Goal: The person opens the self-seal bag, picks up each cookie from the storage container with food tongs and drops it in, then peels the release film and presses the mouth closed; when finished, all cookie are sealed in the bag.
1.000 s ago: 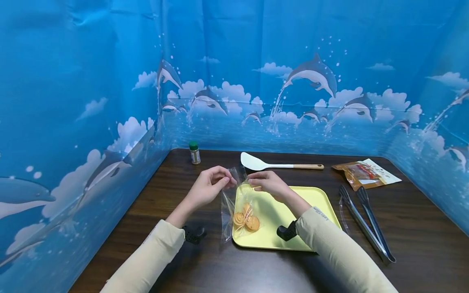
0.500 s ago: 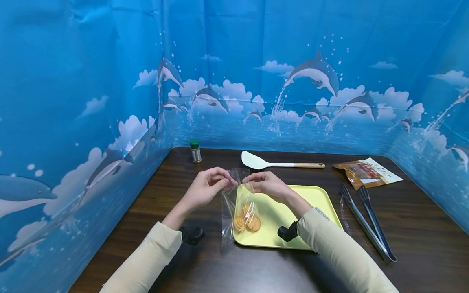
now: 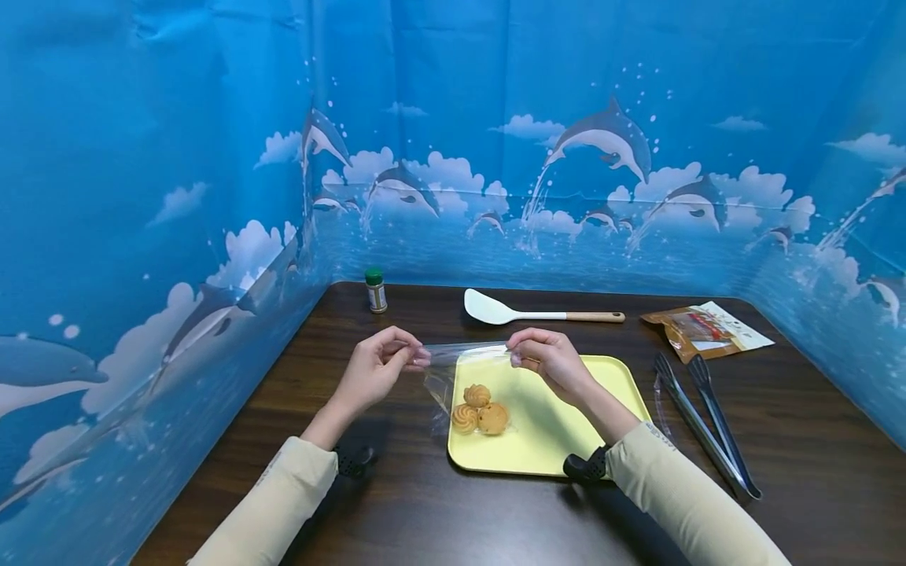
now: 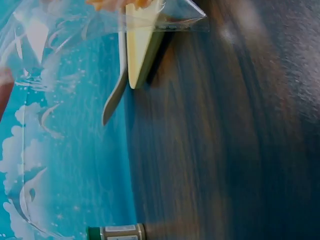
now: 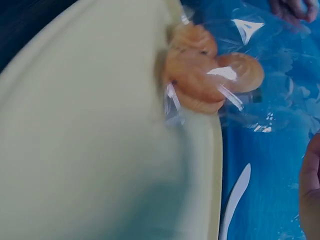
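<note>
A clear plastic bag is stretched between my two hands, its top edge pulled straight. Inside its lower part lie several round, swirled cookies, which sit over the left side of a pale yellow tray. My left hand pinches the left end of the bag's top edge. At the other end, my right hand pinches it between thumb and fingers. Glare from the film crosses the cookies in the right wrist view. The left wrist view catches the bag's bottom corner beside the tray.
Behind the tray lies a white spatula with a wooden handle. A green-capped seasoning bottle stands at the back left. To the right are metal tongs and a brown and white food packet. A dolphin-print curtain surrounds the dark wooden table.
My hands have moved apart, the left to the left and the right to the right. The bag's loose top is now pulled taut between them. The cookies shifted slightly.
</note>
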`<control>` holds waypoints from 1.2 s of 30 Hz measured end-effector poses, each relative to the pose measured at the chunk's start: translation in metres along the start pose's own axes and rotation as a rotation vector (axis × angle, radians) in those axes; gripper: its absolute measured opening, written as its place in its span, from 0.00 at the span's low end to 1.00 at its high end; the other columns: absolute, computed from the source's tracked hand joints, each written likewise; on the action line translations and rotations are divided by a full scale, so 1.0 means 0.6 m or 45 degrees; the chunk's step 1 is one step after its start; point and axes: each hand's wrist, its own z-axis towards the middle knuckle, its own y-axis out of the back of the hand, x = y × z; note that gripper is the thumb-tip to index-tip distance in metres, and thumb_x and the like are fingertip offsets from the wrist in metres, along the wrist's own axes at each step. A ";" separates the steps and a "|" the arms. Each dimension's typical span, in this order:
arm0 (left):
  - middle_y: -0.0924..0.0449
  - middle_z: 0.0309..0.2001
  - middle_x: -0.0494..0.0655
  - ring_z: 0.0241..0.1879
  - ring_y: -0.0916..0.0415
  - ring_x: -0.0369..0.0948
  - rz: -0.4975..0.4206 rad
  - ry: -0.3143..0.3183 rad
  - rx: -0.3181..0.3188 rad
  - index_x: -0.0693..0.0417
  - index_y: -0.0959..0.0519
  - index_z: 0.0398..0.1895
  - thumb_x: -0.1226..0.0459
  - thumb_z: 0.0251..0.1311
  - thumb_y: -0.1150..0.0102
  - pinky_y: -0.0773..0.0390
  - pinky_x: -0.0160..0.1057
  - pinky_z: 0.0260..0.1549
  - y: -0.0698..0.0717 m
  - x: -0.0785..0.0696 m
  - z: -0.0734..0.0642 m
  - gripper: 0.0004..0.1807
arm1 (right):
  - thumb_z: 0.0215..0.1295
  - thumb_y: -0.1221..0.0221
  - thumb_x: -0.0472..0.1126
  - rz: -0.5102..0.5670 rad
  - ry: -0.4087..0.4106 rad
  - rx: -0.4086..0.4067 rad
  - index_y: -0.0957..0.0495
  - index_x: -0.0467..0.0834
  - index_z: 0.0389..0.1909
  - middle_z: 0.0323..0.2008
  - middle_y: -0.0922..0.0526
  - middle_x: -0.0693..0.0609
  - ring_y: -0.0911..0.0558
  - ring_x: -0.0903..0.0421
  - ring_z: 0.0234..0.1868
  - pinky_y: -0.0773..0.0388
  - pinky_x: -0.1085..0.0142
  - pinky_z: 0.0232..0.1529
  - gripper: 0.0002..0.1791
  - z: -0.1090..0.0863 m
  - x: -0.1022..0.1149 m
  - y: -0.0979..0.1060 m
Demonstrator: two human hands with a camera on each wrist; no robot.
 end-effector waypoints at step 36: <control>0.16 0.37 0.60 0.40 0.15 0.47 0.005 0.184 0.158 0.54 0.33 0.61 0.79 0.56 0.37 0.17 0.37 0.39 -0.028 -0.013 0.009 0.30 | 0.68 0.41 0.37 -0.727 0.143 0.068 0.21 0.40 0.53 0.45 0.15 0.41 0.16 0.49 0.45 0.20 0.56 0.47 0.14 -0.015 0.001 -0.012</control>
